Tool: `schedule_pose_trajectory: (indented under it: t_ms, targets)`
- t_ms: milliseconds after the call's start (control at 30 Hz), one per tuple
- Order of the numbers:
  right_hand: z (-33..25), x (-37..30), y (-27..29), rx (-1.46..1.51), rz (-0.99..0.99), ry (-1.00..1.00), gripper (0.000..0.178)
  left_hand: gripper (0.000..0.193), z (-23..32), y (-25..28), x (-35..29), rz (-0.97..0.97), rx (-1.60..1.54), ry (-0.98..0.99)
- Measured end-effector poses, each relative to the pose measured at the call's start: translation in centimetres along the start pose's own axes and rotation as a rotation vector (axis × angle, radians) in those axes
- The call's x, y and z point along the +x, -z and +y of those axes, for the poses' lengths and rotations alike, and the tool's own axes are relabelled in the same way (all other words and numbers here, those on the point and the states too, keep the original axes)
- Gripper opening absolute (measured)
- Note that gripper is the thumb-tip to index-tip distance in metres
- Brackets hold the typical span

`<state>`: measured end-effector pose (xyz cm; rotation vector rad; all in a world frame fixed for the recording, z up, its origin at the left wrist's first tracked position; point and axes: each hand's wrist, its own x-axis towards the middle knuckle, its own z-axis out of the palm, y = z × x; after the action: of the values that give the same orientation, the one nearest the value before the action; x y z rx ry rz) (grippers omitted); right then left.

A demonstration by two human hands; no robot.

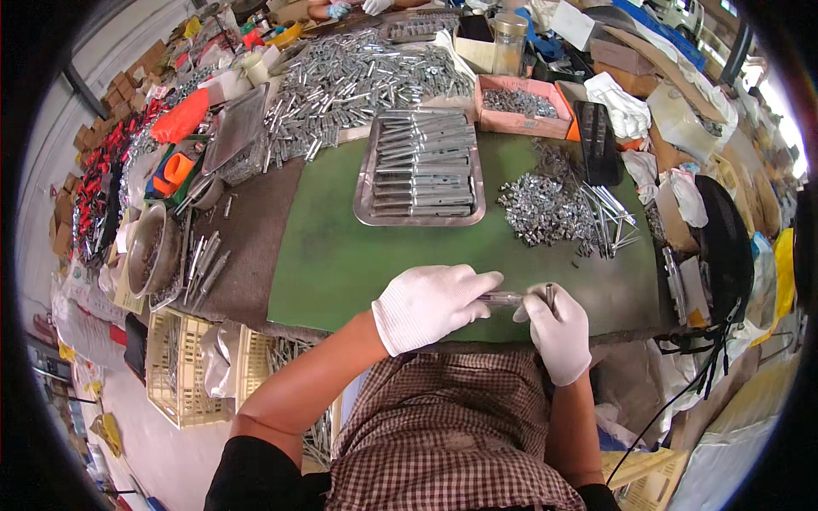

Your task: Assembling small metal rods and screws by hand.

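My left hand (pixel 436 307), in a white knit glove, is closed around a shiny metal tube (pixel 501 298) at the front of the green mat (pixel 341 281). The tube points right, toward my right hand (pixel 558 334), also gloved. The right fingers are pinched together at the tube's end, and a short metal pin (pixel 550 295) sticks up between them. Whether the pin touches the tube is hidden by the fingers. Beyond my hands, a metal tray (pixel 365 189) holds several stacked metal tubes (pixel 423 180).
Small metal fittings (pixel 541 209) lie heaped at the right, beside thin rods (pixel 610 223). A pink box (pixel 524 124) and a large pile of metal tubes (pixel 358 81) stand farther back. At left are a metal bowl (pixel 153 247) and a yellow crate (pixel 175 400). Another person's gloved hands (pixel 375 7) show at the top.
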<state>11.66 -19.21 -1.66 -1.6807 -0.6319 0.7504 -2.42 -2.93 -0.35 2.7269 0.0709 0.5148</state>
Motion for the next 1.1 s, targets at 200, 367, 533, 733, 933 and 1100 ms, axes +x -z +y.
schedule_pose_trajectory:
  t_ms: [200, 367, 533, 733, 933, 1100]
  targets:
    - [0.3, -0.1, 0.6, -0.062, 0.002, 0.129, 0.012, 0.042, 0.6, 0.3, 0.2, 0.054, 0.020, 0.011]
    - [0.6, 0.0, 0.7, -0.059, 0.005, 0.181, 0.012, 0.034, 0.8, -0.3, 0.3, 0.008, -0.017, 0.050]
    - [0.4, 0.2, 1.2, -0.135, -0.007, 0.167, 0.010, 0.027, 1.2, -1.2, 0.2, 0.055, -0.025, 0.076]
    - [0.6, 4.7, 5.0, -0.590, 0.244, 0.398, 0.012, 0.021, 3.1, -3.0, 0.5, -0.070, 0.170, 0.169]
    - [-0.7, 10.9, 5.0, -1.020, 0.131, 0.351, 0.022, 0.020, 3.3, -3.6, 0.9, -0.181, 0.152, 0.259]
    - [-0.4, 10.9, 4.6, -1.044, 0.160, 0.358, 0.023, 0.021, 3.4, -3.4, 0.9, -0.208, 0.165, 0.270]
